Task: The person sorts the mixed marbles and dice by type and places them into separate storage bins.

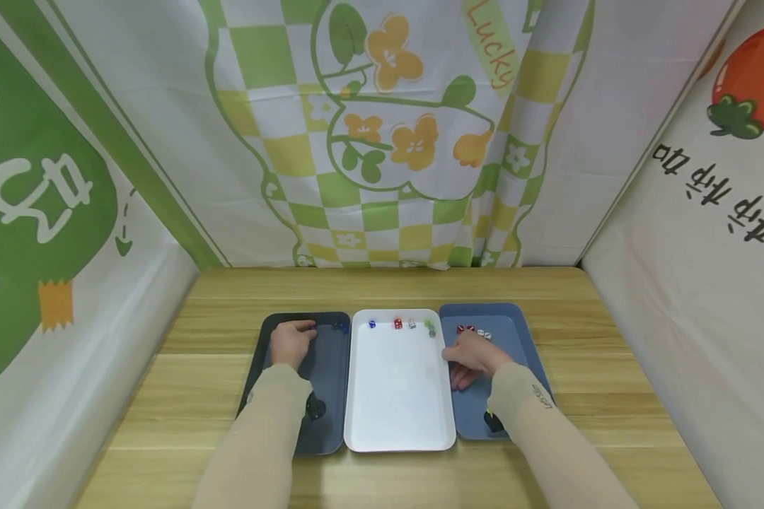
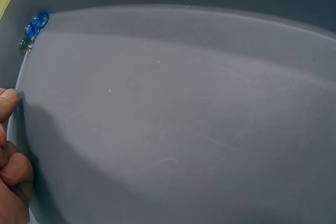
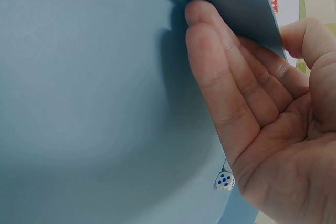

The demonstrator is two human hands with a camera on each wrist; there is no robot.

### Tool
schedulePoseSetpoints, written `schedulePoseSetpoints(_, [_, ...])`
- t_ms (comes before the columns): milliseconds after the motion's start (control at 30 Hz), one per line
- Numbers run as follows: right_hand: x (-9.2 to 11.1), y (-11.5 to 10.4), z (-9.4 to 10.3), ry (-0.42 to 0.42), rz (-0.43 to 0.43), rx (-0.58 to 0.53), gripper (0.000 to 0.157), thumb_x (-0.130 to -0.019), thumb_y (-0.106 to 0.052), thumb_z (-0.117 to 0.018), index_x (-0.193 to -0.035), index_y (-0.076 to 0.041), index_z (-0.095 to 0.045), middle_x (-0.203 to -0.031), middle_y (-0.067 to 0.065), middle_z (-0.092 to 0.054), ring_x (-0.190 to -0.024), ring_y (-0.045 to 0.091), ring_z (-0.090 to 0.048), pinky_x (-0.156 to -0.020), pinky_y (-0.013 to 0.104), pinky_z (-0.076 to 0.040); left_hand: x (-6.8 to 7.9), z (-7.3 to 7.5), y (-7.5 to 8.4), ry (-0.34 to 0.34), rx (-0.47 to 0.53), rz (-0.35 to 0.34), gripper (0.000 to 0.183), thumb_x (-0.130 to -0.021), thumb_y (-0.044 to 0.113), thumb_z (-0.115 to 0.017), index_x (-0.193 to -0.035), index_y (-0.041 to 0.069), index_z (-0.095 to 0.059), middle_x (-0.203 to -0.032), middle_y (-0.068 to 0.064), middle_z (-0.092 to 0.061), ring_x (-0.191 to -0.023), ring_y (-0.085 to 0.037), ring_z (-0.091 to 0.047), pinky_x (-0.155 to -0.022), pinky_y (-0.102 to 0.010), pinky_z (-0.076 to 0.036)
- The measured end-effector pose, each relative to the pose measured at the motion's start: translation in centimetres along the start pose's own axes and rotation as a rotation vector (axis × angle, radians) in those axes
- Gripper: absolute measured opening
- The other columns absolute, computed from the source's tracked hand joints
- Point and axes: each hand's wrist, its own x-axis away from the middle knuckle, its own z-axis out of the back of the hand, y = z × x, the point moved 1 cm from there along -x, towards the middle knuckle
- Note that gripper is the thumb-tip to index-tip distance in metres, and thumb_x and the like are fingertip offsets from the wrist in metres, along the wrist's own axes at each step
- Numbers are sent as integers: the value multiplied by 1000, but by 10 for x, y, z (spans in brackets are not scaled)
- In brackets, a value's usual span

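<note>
Near end: we note pale sleeves [image 1: 264,417] on both arms, R one lettered, reaching over a wood-grain bench [image 1: 369,488]. Three trays lie side by side on it, L to R: dark grey tray [image 1: 327,375], white tray [image 1: 397,396], blue tray [image 1: 467,417]. In the near half of the grey one we log a dark round item [image 1: 315,406]; in the blue one, a black-and-yellow item [image 1: 493,421], partly behind the R sleeve. Neither ID'd.

Farther in, R hand [image 1: 471,353] is clamped on the blue tray's L wall: fingers extended along the inner face, thumb on the outer side, next to the white tray. L hand [image 1: 291,344] is at the grey tray's far wall, fingers bent; we can't tell if anything is pinched.

Far ends: blue marbles [image 2: 35,23] plus a clear marble [image 2: 25,44] sit in the grey tray's far R corner. White tray, L to R: blue die [image 1: 372,324], red die [image 1: 397,323], white die [image 1: 412,324], greenish marbles [image 1: 430,328]. Blue tray: red dice [image 1: 465,329] and white dice [image 1: 484,334], just beyond R hand.

Behind the bench: green/yellow chk. curtain [image 1: 382,141] w/ orange flowers, marked "Lucky".
</note>
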Motion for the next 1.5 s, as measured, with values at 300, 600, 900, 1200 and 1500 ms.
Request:
schedulePoseSetpoints(300, [-1, 0, -1, 4, 0, 2, 26, -91, -12, -61, -73, 1, -72, -65, 15, -71, -54, 23, -71, -54, 35, -62, -1, 0, 0, -37, -28, -19, 27, -96, 13, -71, -121, 4, -75, -123, -17, -72, -119, -38, -65, -97, -50, -55])
schedulePoseSetpoints(600, [-1, 0, -1, 2, 1, 9, 26, -92, -13, -61, -73, 1, -73, -64, 14, -71, -54, 22, -71, -54, 35, -62, 0, 3, -2, -38, -26, -39, 29, -96, 13, -70, -123, 2, -73, -125, -18, -70, -122, -40, -62, -99, -51, -54])
schedulePoseSetpoints(900, [0, -1, 0, 6, 2, 15, 26, -91, -14, -61, -72, 0, -73, -64, 14, -72, -54, 23, -71, -54, 35, -62, -1, 5, -6, -12, 27, -22, 32, -96, 13, -69, -125, 1, -71, -126, -18, -69, -126, -40, -59, -105, -53, -49])
schedulePoseSetpoints(1200, [1, -1, -1, 16, 8, 2, 26, -91, -12, -60, -72, 1, -72, -63, 15, -71, -52, 22, -70, -53, 36, -62, -3, 8, 3, 10, 106, -64, 30, -98, 16, -69, -125, 4, -72, -123, -18, -72, -112, -35, -69, -91, -49, -58])
schedulePoseSetpoints(1500, [1, -1, -1, 13, 13, 8, 26, -91, -12, -60, -72, 2, -72, -63, 15, -71, -51, 22, -70, -52, 35, -61, -4, 5, 30, -34, 206, -86, 32, -97, 18, -71, -127, 4, -72, -128, -18, -69, -114, -34, -67, -90, -45, -58])
